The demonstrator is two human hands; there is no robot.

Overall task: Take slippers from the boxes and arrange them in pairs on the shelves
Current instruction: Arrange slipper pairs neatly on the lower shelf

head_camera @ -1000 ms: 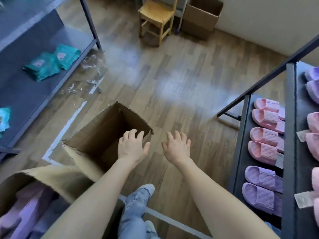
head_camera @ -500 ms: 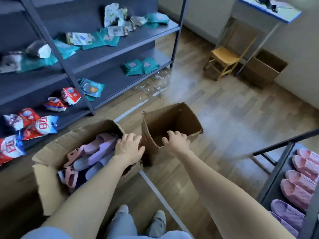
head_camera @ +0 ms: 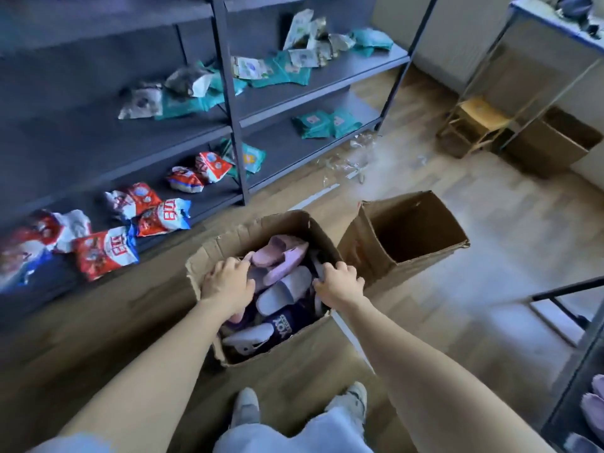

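An open cardboard box on the floor in front of me is filled with pink and lavender slippers, heaped loosely. My left hand is over the box's left side, fingers bent down onto the slippers. Reaching in at the right wall, my right hand has its fingers curled next to a lavender slipper. Whether either hand holds a slipper is hidden by the fingers. The dark slipper shelf stands at the right edge with lavender slippers on it.
A second, empty cardboard box stands just right of the full one. A dark shelf unit with snack and tissue packs fills the left and back. A wooden chair and another box stand at the far right. My feet are below.
My view has swung left and down from the slipper shelf to the boxes. Both hands have come down from above the empty box into the full slipper box.
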